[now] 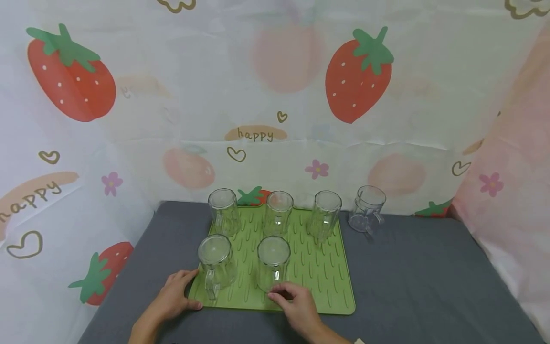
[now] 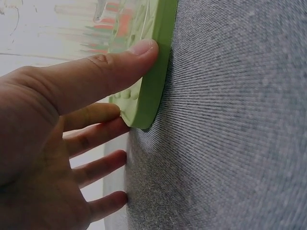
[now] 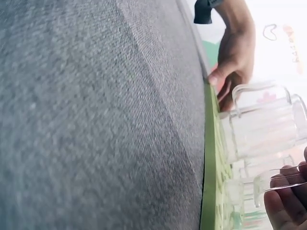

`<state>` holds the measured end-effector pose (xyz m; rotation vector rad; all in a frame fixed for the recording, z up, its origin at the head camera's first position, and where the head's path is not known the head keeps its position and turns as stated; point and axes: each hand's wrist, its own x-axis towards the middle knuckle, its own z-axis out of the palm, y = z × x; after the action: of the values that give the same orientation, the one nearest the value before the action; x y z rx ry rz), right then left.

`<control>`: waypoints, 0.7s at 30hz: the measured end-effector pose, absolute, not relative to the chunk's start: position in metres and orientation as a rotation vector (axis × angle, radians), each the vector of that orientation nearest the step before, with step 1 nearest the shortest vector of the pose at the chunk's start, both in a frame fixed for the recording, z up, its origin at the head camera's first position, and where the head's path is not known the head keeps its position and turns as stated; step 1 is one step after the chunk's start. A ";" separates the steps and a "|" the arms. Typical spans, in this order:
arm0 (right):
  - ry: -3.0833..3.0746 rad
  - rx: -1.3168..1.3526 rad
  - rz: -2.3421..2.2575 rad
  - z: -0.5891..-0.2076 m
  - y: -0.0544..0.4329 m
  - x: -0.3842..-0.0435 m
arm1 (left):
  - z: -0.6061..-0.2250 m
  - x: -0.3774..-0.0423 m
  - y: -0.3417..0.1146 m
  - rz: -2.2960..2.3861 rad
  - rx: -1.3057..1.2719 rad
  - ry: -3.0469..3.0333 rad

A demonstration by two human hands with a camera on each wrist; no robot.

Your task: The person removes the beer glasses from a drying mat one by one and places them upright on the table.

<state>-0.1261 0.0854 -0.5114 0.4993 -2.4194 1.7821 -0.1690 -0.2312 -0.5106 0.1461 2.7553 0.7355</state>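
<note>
My left hand [image 1: 174,297] rests at the front left corner of a green ridged drying mat [image 1: 311,291]. In the left wrist view its thumb [image 2: 144,48] presses the mat's edge, and its fingers reach fairly straight past the corner. With thumb and fingers, my right hand [image 1: 298,306] pinches the handle of a clear glass mug [image 1: 273,258] at the mat's front middle. That mug stands upside down, its base facing up. Beside it, at front left, is another upside-down glass mug [image 1: 216,258], its handle [image 1: 210,284] towards me.
Along the mat's back edge stand three more glass mugs, at left [image 1: 225,212], middle [image 1: 278,215] and right [image 1: 325,217]. Off the mat to the right, one glass mug [image 1: 367,210] stands on the grey tablecloth [image 1: 429,277]. A strawberry-printed curtain [image 1: 215,95] hangs behind.
</note>
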 end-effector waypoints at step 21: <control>-2.494 0.427 1.366 -0.501 0.123 -0.135 | -0.512 -0.168 -0.234 0.741 0.155 2.751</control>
<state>-0.1351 0.1227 -0.5006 0.4271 -2.4937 1.3662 -0.1678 -0.2338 -0.5122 0.1553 2.7507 0.7415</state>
